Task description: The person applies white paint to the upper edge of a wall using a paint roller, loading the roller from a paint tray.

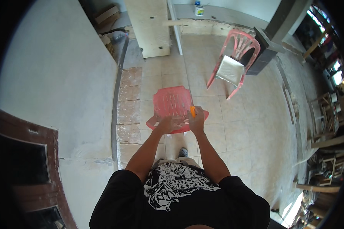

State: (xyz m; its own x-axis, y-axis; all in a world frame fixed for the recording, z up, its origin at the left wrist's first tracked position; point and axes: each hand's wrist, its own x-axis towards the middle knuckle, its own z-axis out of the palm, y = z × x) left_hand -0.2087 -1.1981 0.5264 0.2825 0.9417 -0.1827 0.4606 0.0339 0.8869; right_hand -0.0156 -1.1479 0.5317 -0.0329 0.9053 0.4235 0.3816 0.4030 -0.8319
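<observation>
A worn red plastic chair (171, 97) stands on the tiles before me, its slatted seat beyond its curved back. My left hand (167, 125) is at the near edge of the chair back, its fingers bent around that edge as far as I can see. Beside it, over the right part of the back, my right hand (196, 123) is closed around an orange-handled tool (193, 111). The tool's working end is too small and too hidden to make out.
Farther right stands a second red plastic chair (239, 36), paint-smeared, with a white paint tray (231, 70) on its seat. A pale door panel (151, 28) leans ahead. A paint can (199, 10) sits on a far ledge; stacked wooden furniture (328, 164) lines the right side.
</observation>
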